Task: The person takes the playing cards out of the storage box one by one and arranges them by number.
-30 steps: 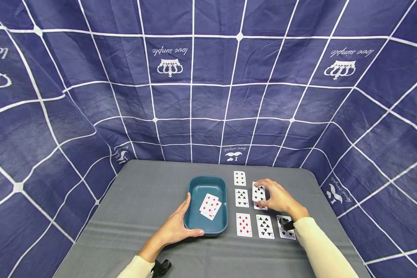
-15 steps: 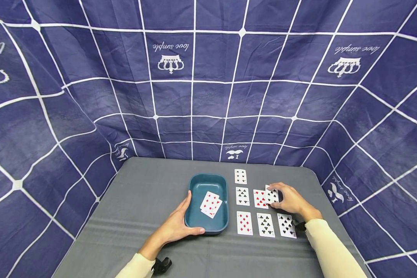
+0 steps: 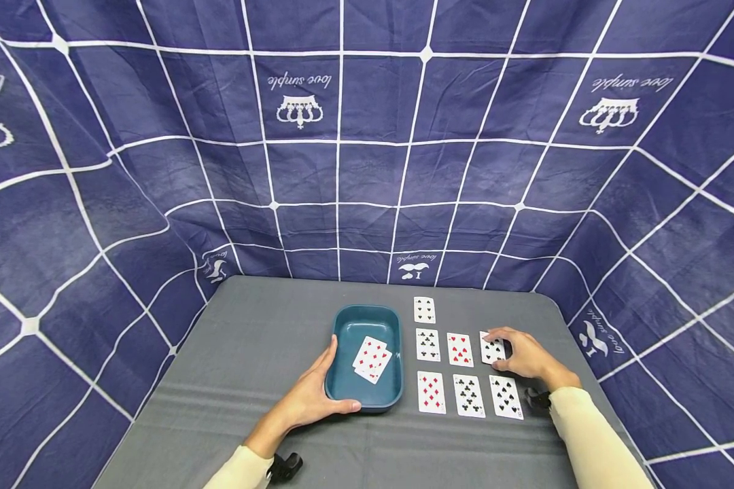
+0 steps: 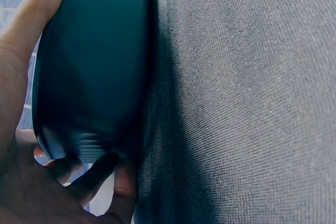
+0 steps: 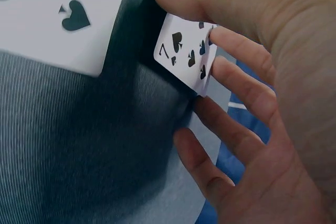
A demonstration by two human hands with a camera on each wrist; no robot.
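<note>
Pinching seven of spades (image 3: 492, 349) with right hand (image 3: 529, 356), the nearer one, just left of the grip and right of hearts card (image 3: 460, 350), long axis fore-and-aft, while clasping teal tray (image 3: 357, 326) near-left with left hand (image 3: 312, 397).

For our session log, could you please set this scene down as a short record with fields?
Left hand: holds the teal, rounded-rectangular tray at its left side and near edge
Right hand: holds the white seven-of-spades playing card between thumb and fingers
In tray: two overlapping white cards with red pips
Far row: white black-pipped card
Middle row: second black-pipped card, red-heart card, held card at right end
Near row: red-diamond card, black-club card, black-spade card
Surface: grey cloth-covered table
Backdrop: blue fabric with white grid lines
</note>
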